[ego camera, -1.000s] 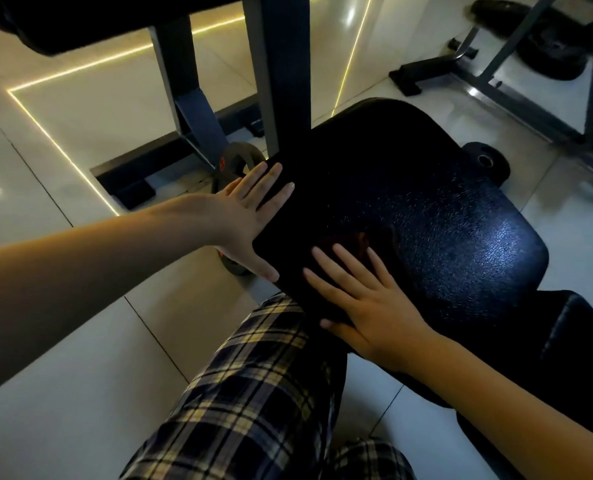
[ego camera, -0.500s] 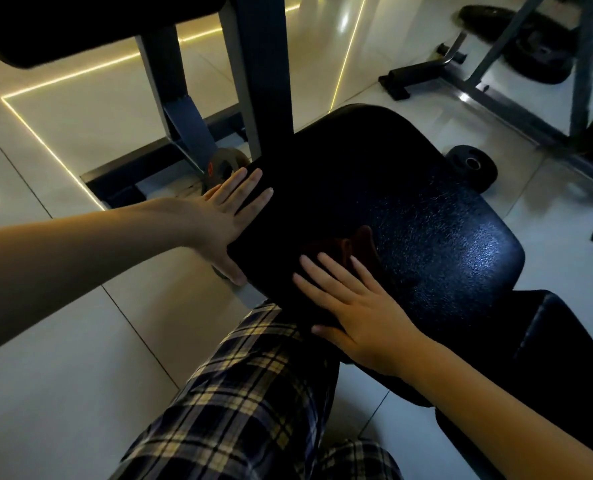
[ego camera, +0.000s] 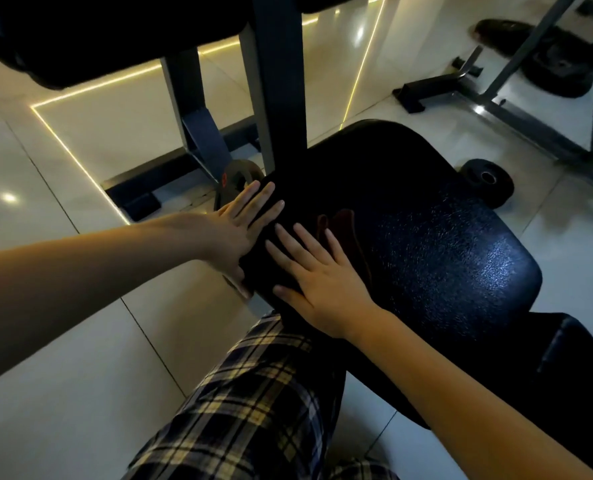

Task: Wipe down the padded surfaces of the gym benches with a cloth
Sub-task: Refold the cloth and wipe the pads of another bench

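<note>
A black padded bench seat (ego camera: pixel 426 244) with a grainy, shiny skin fills the middle of the head view. A dark brownish cloth (ego camera: pixel 343 226) lies on its near left part, mostly hidden in shadow. My right hand (ego camera: pixel 315 275) lies flat on the cloth with straight, spread fingers pressing down. At the pad's left edge my left hand (ego camera: pixel 243 226) rests flat, fingers straight on top and the thumb down along the side.
A dark steel upright (ego camera: pixel 281 81) rises just behind the pad, with another black pad (ego camera: pixel 80 32) overhead at upper left. A small weight plate (ego camera: pixel 487 181) lies on the tiled floor to the right. A rack frame (ego camera: pixel 516 109) and larger plates stand at the back right. My plaid trouser leg (ego camera: pixel 253 403) is below.
Both hands stay flat on the pad. My right hand with the cloth has slid a little forward and left, ending closer to the left hand.
</note>
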A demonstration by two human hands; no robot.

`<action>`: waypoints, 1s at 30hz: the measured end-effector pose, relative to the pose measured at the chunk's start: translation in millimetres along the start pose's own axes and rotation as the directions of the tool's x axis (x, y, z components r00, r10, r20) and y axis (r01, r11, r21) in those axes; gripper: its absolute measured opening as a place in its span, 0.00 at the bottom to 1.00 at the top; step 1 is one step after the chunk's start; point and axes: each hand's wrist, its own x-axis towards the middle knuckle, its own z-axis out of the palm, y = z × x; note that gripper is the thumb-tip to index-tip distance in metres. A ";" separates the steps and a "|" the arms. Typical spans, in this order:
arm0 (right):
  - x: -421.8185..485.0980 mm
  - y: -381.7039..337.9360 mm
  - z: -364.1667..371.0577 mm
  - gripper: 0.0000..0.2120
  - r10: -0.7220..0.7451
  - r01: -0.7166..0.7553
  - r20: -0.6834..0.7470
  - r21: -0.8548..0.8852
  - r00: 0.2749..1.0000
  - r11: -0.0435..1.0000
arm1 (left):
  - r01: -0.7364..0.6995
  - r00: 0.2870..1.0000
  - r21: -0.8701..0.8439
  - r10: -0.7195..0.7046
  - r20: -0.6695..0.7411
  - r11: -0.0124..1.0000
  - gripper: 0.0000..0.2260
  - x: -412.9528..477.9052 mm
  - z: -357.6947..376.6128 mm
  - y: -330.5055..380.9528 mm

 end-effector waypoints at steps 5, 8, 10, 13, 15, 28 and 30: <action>-17.6 8.0 -2.2 0.36 -0.051 0.052 0.060 -0.008 0.997 0.999 | -0.110 0.985 -0.139 0.089 -0.148 0.984 0.61 -7.8 8.5 -8.6; -52.3 21.5 4.7 0.32 -0.115 0.116 0.054 -0.011 0.992 0.993 | -0.143 0.969 -0.244 0.085 -0.231 0.959 0.63 -12.2 13.0 -9.6; -74.3 29.4 10.6 0.31 -0.114 0.115 0.048 -0.022 0.992 0.993 | -0.100 0.964 -0.320 0.012 -0.265 0.942 0.64 -16.2 14.3 -10.7; -82.5 28.1 14.7 0.30 -0.095 0.097 0.046 -0.049 0.994 0.994 | -0.075 0.943 -0.358 -0.050 -0.329 0.930 0.64 -20.3 21.0 -18.4; -71.4 20.8 11.8 0.31 -0.081 0.083 0.046 -0.030 0.996 0.996 | -0.074 0.932 -0.429 -0.090 -0.350 0.900 0.64 -19.9 28.2 -21.3; 86.2 -19.3 -25.2 0.28 0.137 -0.139 0.042 0.069 0.990 0.988 | -0.046 0.841 -0.635 -0.313 -0.442 0.771 0.66 -26.0 41.2 -2.4; 85.8 -20.6 -24.7 0.28 0.134 -0.137 0.046 0.077 0.990 0.988 | -0.033 0.841 -0.653 -0.332 -0.428 0.757 0.66 -30.2 40.2 0.9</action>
